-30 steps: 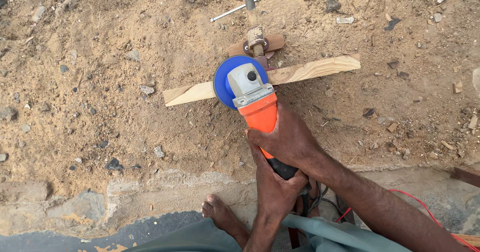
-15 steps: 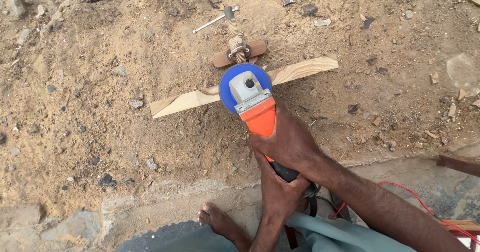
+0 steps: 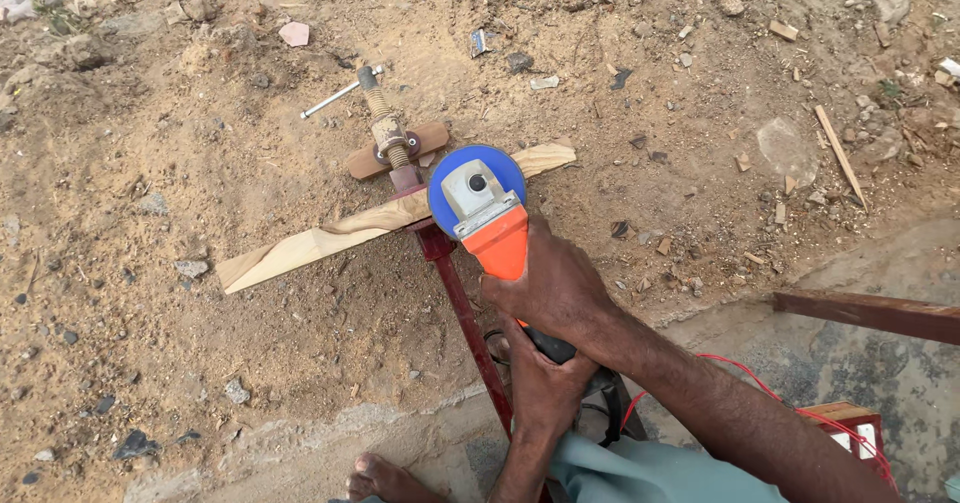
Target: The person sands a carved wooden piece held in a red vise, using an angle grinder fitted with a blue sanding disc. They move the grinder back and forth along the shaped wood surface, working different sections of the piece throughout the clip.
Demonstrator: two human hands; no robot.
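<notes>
A long pale wooden strip [image 3: 310, 243] lies across a red clamp stand [image 3: 460, 303], pinned by the clamp's threaded screw [image 3: 385, 128] with its metal turning bar. An orange angle grinder [image 3: 495, 233] with a round blue guard [image 3: 445, 178] rests on the strip near its right end. My right hand [image 3: 555, 288] wraps the grinder's orange body from above. My left hand [image 3: 540, 383] grips its dark rear handle just behind. Where the disc meets the wood is hidden under the guard.
Sandy ground with stones, wood chips and a thin stick [image 3: 840, 143] surrounds the clamp. A bare foot [image 3: 385, 483] rests on the concrete edge below. A red cable [image 3: 740, 383] runs right, by a brown beam [image 3: 870, 308] and a red box [image 3: 850, 428].
The grinder has travelled along the strip from left of its middle towards the right end. Both hands kept their grip and the view shifted with them.
</notes>
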